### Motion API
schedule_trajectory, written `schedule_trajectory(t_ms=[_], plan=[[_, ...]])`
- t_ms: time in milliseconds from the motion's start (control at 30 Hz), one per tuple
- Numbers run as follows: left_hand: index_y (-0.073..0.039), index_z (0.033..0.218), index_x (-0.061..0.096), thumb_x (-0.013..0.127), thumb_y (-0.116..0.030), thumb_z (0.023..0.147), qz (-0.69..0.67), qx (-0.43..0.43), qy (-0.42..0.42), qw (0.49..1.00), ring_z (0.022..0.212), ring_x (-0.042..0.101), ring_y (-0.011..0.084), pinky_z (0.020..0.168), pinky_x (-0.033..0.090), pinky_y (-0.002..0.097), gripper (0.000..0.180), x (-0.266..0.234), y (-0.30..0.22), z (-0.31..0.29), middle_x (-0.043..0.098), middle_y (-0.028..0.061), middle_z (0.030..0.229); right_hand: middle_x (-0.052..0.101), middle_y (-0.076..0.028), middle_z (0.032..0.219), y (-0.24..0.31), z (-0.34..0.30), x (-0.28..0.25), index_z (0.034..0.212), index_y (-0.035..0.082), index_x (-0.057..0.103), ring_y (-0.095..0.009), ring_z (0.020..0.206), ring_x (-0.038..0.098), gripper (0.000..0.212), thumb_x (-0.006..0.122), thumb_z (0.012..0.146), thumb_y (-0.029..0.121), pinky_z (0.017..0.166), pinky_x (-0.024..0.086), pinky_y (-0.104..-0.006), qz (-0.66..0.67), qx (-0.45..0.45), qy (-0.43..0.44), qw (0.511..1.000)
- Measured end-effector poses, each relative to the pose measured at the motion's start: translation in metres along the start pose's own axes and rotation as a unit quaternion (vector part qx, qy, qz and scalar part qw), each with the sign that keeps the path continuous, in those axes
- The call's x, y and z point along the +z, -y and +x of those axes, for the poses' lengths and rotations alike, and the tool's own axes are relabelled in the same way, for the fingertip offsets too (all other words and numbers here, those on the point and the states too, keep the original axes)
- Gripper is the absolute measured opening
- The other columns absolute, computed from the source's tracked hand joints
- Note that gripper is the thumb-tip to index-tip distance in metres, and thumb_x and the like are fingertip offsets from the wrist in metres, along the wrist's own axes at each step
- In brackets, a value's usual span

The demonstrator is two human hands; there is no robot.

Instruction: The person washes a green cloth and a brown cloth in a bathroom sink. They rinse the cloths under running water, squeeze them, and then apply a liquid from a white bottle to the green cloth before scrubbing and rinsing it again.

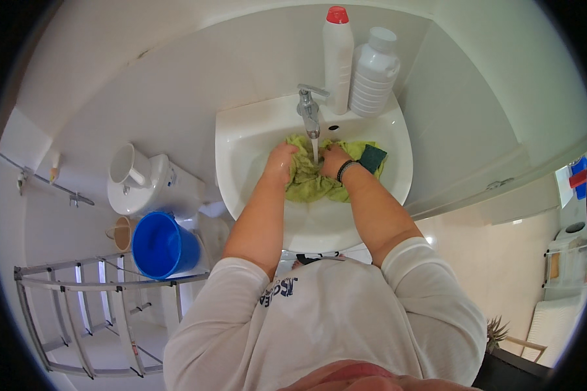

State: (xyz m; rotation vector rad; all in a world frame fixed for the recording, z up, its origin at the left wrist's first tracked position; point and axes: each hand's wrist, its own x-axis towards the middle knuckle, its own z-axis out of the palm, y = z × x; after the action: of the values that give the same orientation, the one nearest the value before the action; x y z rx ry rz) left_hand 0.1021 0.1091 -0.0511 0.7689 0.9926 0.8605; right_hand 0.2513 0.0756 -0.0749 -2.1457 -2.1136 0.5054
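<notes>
A wet, yellow-green cloth (310, 186) lies bunched in the white sink (241, 130). Water runs from the chrome faucet (310, 117) onto its middle. On the cloth's left side, my left hand (282, 160) is closed around a fold, with the fingertips partly buried. My right hand (334, 160), below a dark bracelet at the wrist, grips the cloth just right of the stream; its fingers are partly hidden by the folds. A dark green scouring pad (372, 158) rests on the cloth's right part, beside my right wrist.
On the sink's back right corner stand a white bottle with a red cap (338, 58) and a wide white jug (374, 75). To the left are a toilet tank (182, 186) with a white pitcher (129, 166) on it, a blue bucket (165, 246) and a metal ladder (120, 306).
</notes>
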Motion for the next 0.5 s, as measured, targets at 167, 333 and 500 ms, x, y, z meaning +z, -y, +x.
schedule_trajectory(t_ms=[167, 333, 500], plan=[[0.002, 0.101, 0.045, 0.04, -0.019, 0.07, -0.347, -0.025, 0.045, 0.936, 0.097, 0.044, 0.0318, 0.086, 0.032, 0.0449, 0.038, -0.008, -0.034, -0.017, 0.046, 0.016, 0.106, 0.047, -0.014, 0.104, 0.008, -0.007, -0.034, 0.099, 0.008, 0.053, -0.027, 0.097, 0.045, 0.033, 0.049, 0.069, 0.022, 0.08, 0.037, -0.0381, 0.021, 0.061, 0.014, 0.998], [0.001, 0.097, 0.047, 0.042, -0.027, 0.073, -0.359, -0.131, -0.06, 0.922, 0.096, 0.045, 0.0301, 0.086, 0.032, 0.045, 0.038, 0.004, -0.026, -0.023, 0.047, 0.0175, 0.102, 0.051, -0.016, 0.092, -0.004, 0.003, -0.042, 0.084, 0.002, 0.056, -0.03, 0.089, 0.047, 0.028, 0.05, 0.065, 0.021, 0.073, 0.039, -0.0358, 0.068, -0.077, 0.042, 0.994], [0.0, 0.095, 0.047, 0.044, -0.028, 0.075, -0.188, -0.263, -0.002, 0.946, 0.087, 0.048, 0.0267, 0.08, 0.037, 0.0424, 0.034, 0.01, 0.014, -0.004, 0.05, 0.0152, 0.096, 0.052, -0.014, 0.074, 0.066, -0.023, -0.005, 0.071, -0.001, 0.053, -0.029, 0.076, 0.049, 0.022, 0.056, 0.06, 0.018, 0.069, 0.038, -0.0333, 0.451, -0.15, -0.099, 0.874]])
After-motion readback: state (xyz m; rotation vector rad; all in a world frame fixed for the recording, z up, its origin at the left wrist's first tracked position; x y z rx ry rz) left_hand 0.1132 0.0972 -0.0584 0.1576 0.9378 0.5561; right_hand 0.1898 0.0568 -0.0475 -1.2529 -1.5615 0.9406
